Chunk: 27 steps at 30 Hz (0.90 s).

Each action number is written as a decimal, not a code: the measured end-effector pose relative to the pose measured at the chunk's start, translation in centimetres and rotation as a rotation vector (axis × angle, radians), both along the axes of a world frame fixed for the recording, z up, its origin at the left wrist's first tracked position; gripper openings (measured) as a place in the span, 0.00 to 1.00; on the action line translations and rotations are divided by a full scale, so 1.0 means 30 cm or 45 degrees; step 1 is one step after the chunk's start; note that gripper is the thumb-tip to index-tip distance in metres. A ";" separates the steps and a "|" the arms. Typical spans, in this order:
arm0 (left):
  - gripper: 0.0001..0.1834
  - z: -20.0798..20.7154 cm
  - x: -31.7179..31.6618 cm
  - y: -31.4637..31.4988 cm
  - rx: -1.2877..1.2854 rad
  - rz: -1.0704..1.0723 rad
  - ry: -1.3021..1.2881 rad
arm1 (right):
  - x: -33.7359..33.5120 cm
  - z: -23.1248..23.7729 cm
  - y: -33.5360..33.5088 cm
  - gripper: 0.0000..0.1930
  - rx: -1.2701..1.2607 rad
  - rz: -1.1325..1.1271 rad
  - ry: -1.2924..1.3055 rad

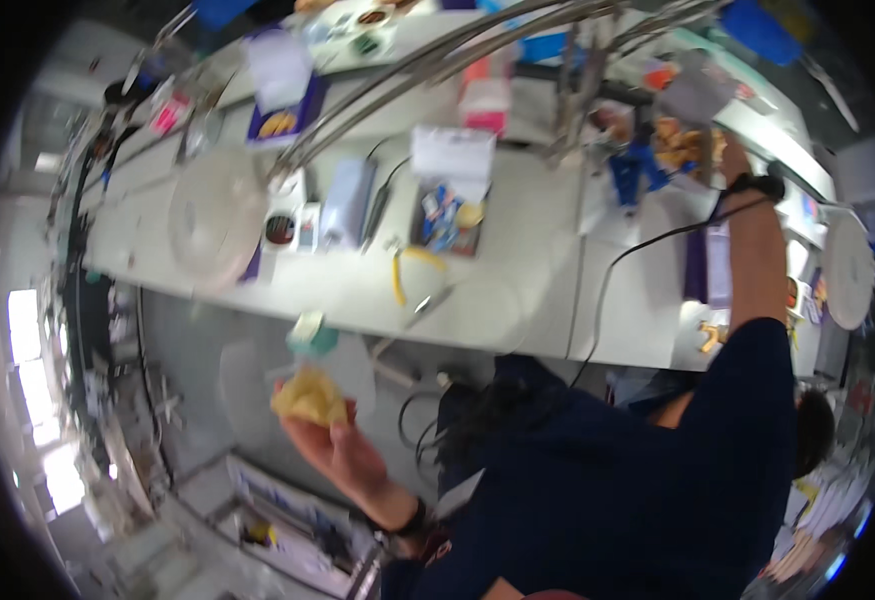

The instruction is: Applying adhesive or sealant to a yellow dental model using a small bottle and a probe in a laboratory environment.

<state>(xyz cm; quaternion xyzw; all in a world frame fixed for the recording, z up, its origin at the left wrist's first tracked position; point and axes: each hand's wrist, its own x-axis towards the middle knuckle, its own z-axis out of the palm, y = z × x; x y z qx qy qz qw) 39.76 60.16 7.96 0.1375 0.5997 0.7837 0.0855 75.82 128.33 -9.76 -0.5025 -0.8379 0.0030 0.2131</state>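
Note:
My left hand (335,445) is raised off the near edge of the bench, its fingers closed round a pale yellow crumpled lump (307,395) whose kind I cannot make out. Just beyond it, a teal container with a whitish top (311,338) shows near the bench edge. On the far right, my right arm stretches out over the bench, with a dark band and cable at the wrist. My right hand (733,162) is beside a box of tan pieces (685,143); blur and the box hide its fingers.
On the white bench (527,285) lie yellow-handled pliers (405,272), a tray of blue packets (449,220) and a grey-blue box (347,200). Bent metal lamp arms (427,62) cross overhead beside a round white lamp head (219,215). A black cable (612,268) runs off the bench. Another person's dark hair (812,432) shows at right.

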 end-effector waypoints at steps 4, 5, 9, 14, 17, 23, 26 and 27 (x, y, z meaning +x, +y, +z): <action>0.47 -0.014 -0.025 -0.087 0.253 -0.064 -0.151 | -0.018 0.186 0.231 0.21 0.013 -1.133 -0.020; 0.47 -0.003 -0.010 -0.160 0.252 -0.001 -0.106 | -0.185 0.256 0.202 0.22 0.075 -1.563 0.756; 0.44 -0.016 -0.021 -0.336 0.306 0.058 -0.133 | -0.208 0.489 -0.140 0.25 -0.126 -0.230 1.627; 0.45 0.026 -0.010 -0.690 0.094 0.336 0.114 | -0.446 0.446 -1.075 0.22 -0.471 0.199 1.368; 0.50 0.023 0.000 -0.966 0.077 0.434 0.191 | -0.701 0.229 -1.747 0.14 -0.629 0.451 0.981; 0.55 0.052 0.005 -1.471 -0.157 0.504 0.377 | -1.030 -0.020 -2.670 0.11 -1.609 0.718 0.763; 0.50 0.075 0.019 -1.653 -0.138 0.585 0.405 | -1.142 0.057 -2.928 0.09 -1.698 1.032 0.634; 0.50 0.072 0.015 -1.706 -0.138 0.604 0.402 | -1.183 0.101 -3.021 0.09 -1.702 1.047 0.619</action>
